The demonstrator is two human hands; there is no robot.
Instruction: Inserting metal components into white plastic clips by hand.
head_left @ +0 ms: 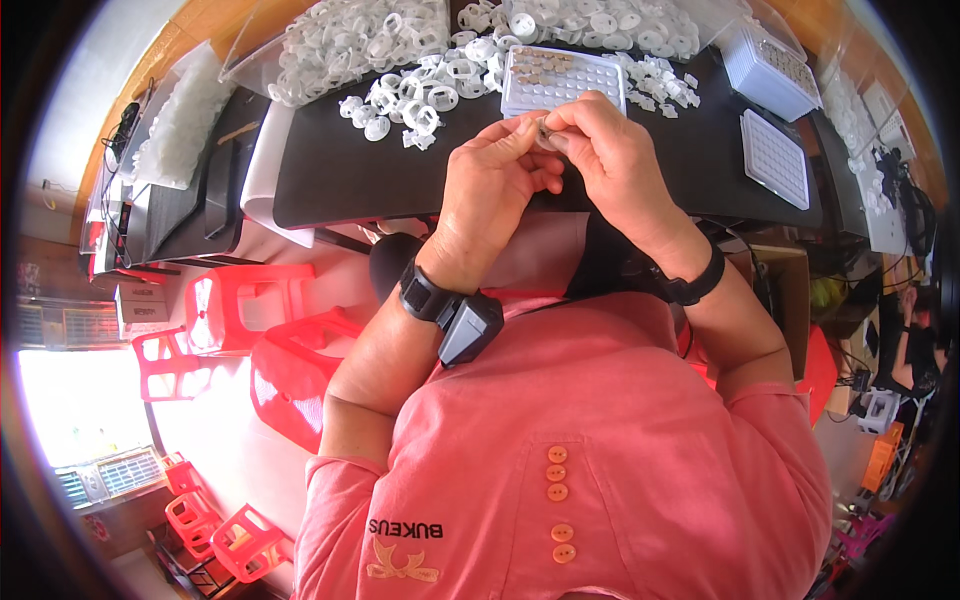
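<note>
A matt black counter (340, 170) carried a loose heap of white plastic rings (400, 95), glossy and round with open centres, spilling from clear plastic sheeting at the far edge. Just beyond the hands sat a white moulded tray (563, 82) of small square cells, a few of its far cells filled with tan pieces. Two more gridded white trays (774, 157) lay to the right, well apart from the hands. Red plastic stools (240, 305) with slotted sides stood on the floor to the left.

A small part (546, 137), pale and possibly ring-shaped though too small and covered to tell surely, was held above the near half of the counter, just short of the white moulded tray, right where the two hands met.

The left hand (495, 185) was curled, its thumb and forefinger pinched on the small part from the left. The right hand (610, 155) met it fingertip to fingertip, thumb and forefinger closed on the same small part from above, the other fingers folded. Both wrists wore black bands, the left one bearing a dark boxy device (468, 328).
</note>
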